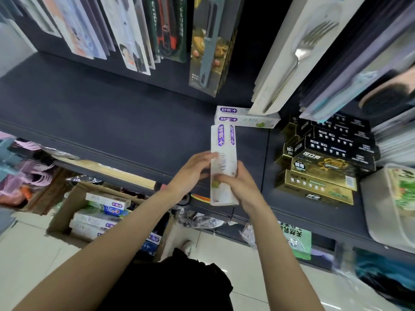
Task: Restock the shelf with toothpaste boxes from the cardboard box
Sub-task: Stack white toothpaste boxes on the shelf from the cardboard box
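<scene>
A long white toothpaste box (pixel 224 151) with a purple logo points away from me over the dark shelf (pixel 125 122). My left hand (pixel 193 173) holds its left side and my right hand (pixel 238 187) grips its near half from the right. Two more white toothpaste boxes (pixel 244 118) lie stacked crosswise at the back of the shelf, just beyond the held box. The cardboard box (pixel 67 205) stands open on the floor at lower left, with several white and blue toothpaste boxes (pixel 101 212) inside.
Black and gold toothpaste boxes (pixel 323 162) are piled on the shelf to the right. Hanging packs, a grey knife card (pixel 208 48) and a fork card (pixel 289 59), dangle above the shelf. A white tub (pixel 390 205) sits at far right. Tiled floor lies below.
</scene>
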{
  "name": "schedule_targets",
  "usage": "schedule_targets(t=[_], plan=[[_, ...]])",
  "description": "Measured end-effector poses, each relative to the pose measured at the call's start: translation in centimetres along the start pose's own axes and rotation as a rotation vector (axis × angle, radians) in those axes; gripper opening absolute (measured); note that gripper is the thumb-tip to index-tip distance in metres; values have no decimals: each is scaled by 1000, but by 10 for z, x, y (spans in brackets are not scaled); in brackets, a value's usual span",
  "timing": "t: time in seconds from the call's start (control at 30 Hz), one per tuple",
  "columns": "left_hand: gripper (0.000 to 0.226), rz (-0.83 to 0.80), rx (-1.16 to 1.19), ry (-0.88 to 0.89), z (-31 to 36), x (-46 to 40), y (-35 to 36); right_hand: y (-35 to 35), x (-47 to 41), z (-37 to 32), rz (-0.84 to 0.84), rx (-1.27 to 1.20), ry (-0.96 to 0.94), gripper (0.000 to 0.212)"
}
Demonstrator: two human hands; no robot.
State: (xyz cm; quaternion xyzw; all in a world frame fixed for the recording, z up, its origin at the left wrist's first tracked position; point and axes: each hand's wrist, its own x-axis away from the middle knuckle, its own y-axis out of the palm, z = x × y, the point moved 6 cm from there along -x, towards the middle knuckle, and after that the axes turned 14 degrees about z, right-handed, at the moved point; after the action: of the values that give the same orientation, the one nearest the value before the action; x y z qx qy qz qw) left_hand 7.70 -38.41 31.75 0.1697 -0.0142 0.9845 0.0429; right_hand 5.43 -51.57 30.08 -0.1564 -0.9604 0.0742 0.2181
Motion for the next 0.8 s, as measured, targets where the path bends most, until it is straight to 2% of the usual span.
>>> schedule_targets(t=[0.07, 0.1, 0.13, 0.17, 0.23, 0.27, 0.37, 0.43, 0.53, 0.6, 0.7, 0.8], plan=[[36, -27, -471, 255, 0, -6, -2, -19, -12, 5, 9, -69, 109, 33], [40, -32, -748, 356, -6, -10, -4, -30, -20, 2, 35, -17, 84, 30], [47, -13, -993, 420, -13, -15, -9, -41, -29, -4, 71, 129, -8, 32], [52, 13, -1179, 428, -21, -20, -15, -50, -41, -14, 105, 375, -162, 38], [59, 42, -1370, 364, -37, -28, -26, -56, -62, -34, 188, 893, -499, 53], [60, 38, -1423, 354, -43, -30, -29, -54, -72, -44, 238, 1039, -622, 58], [59, 30, -1503, 403, -51, -33, -33, -42, -99, -54, 361, 1210, -783, 55], [58, 33, -1466, 401, -52, -36, -37, -39, -111, -50, 456, 1234, -792, 46], [57, -6, -1423, 385, -52, -38, -40, -34, -115, -38, 576, 1158, -752, 48], [57, -61, -1360, 346, -54, -37, -43, -20, -120, -27, 504, 1104, -665, 56], [54, -112, -1246, 329, -55, -29, -50, 0, -125, -16, 337, 892, -435, 82], [49, -69, -1096, 380, -46, -16, -68, 13, -113, -22, 343, 845, -378, 81]])
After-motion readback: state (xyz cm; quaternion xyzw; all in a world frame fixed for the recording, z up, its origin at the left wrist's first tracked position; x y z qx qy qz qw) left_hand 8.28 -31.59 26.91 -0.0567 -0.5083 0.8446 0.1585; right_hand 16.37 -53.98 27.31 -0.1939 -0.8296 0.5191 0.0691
